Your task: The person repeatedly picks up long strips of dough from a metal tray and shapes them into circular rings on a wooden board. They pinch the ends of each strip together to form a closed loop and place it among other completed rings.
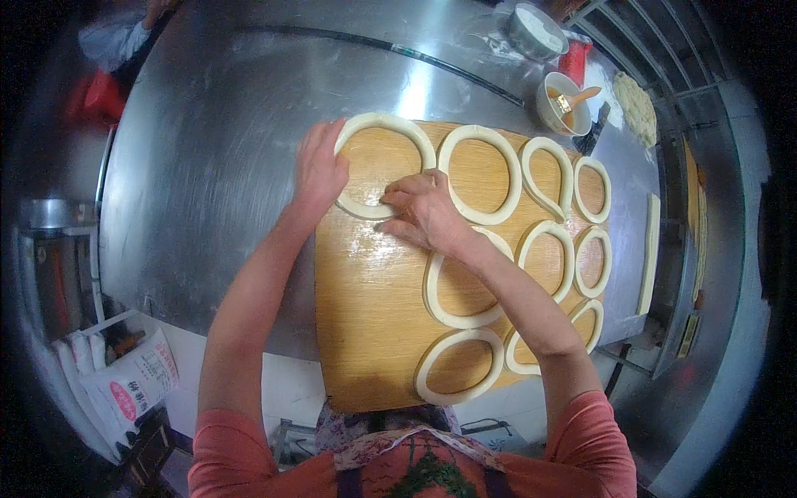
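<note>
Several pale dough rings lie in rows on a wooden board [367, 299]. At the board's far left corner is one dough ring [386, 119], touched by both my hands. My left hand [322, 163] rests on its left side, fingers over the outer edge. At its lower right is my right hand [423, 208], thumb and fingers apart near the dough; whether they pinch it cannot be told. A second dough ring [517, 168] lies just to the right. My right forearm partly covers the dough ring [431, 292] below and other rings.
The board lies on a steel table [205, 155]. Beyond it are a bowl with liquid [549, 121] and a brush [582, 96], a metal bowl of white powder [517, 34], and a dough lump [634, 109]. A dough strip [649, 255] lies right. A dark rod [461, 70] crosses the table.
</note>
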A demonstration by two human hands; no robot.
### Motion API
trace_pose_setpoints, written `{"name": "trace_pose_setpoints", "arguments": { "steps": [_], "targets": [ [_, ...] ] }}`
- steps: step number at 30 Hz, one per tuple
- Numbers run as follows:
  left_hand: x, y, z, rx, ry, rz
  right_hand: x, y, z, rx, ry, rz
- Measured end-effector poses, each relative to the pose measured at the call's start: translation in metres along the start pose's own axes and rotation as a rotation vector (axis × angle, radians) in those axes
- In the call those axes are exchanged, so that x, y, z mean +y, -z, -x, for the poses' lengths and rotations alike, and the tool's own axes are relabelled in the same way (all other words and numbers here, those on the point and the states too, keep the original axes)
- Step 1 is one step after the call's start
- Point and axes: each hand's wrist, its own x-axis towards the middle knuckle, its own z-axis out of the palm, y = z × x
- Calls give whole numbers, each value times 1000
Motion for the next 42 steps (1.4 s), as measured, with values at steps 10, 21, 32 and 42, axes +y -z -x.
{"name": "trace_pose_setpoints", "arguments": {
  "steps": [10, 21, 32, 42],
  "targets": [
    [3, -23, -61, -197, -151, -21, 47, 8, -42, 266, -450, 175],
    [20, 8, -23, -138, -274, 122, 24, -7, 11, 162, -128, 95],
    [93, 49, 79, -121, -18, 56, 32, 64, 178, 441, -348, -243],
    [267, -1, 165, 43, 196, 240, 46, 71, 532, 722, -918, -348]
  ]
}}
